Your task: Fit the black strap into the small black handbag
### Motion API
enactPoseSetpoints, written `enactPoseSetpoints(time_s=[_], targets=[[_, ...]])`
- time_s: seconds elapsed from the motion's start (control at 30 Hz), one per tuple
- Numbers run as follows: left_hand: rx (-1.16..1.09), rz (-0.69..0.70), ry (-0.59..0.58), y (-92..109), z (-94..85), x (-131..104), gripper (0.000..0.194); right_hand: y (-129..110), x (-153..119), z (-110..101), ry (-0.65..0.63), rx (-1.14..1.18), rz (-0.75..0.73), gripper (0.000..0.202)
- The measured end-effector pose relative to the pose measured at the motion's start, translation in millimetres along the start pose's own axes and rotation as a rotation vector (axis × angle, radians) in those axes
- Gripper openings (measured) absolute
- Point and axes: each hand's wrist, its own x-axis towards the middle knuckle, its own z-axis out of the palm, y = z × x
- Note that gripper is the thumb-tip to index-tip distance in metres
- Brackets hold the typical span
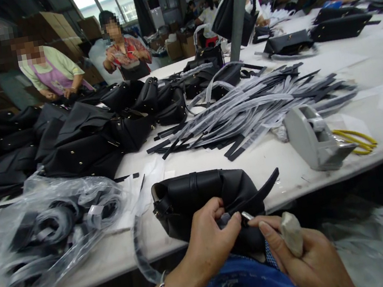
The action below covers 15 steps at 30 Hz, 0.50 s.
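A black bag (199,188) lies on its side at the table's front edge, with a black strap end (266,185) sticking out to its right. My left hand (210,233), with a silver bangle on the wrist, is closed on the bag's near side, thumb and fingers pinching around a small dark piece. Close on its right, my right hand (298,253) is wrapped round a tool with a pale, wrapped handle (292,234); its metal tip (246,215) meets the bag beside my left thumb. A plastic-wrapped strap (144,254) hangs down left of the bag.
Black bags (83,137) are heaped at the left, behind a clear plastic sack (55,230) of coiled straps. Wrapped straps (244,105) lie mid-table. A grey tape dispenser (313,137) and yellow-handled scissors (357,137) are at the right. Beyond the table stand two people (52,71).
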Motion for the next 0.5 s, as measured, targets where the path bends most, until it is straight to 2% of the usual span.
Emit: enactPoseSetpoints(time_s=[0.27,0.4,0.5], targets=[[0.088,0.104,0.019,-2.4,5.8,-10.5,0.010,0.0,-2.5,1.8,-0.048,-0.068,0.054,0.040],[0.166,0.150,0.061,-11.7,10.1,-15.3,0.006,-4.0,-5.2,7.3,-0.022,0.000,0.163,0.043],[0.195,0.171,0.052,-19.6,13.1,-19.4,0.004,-6.4,-4.5,13.3,-0.057,0.149,0.333,0.050]])
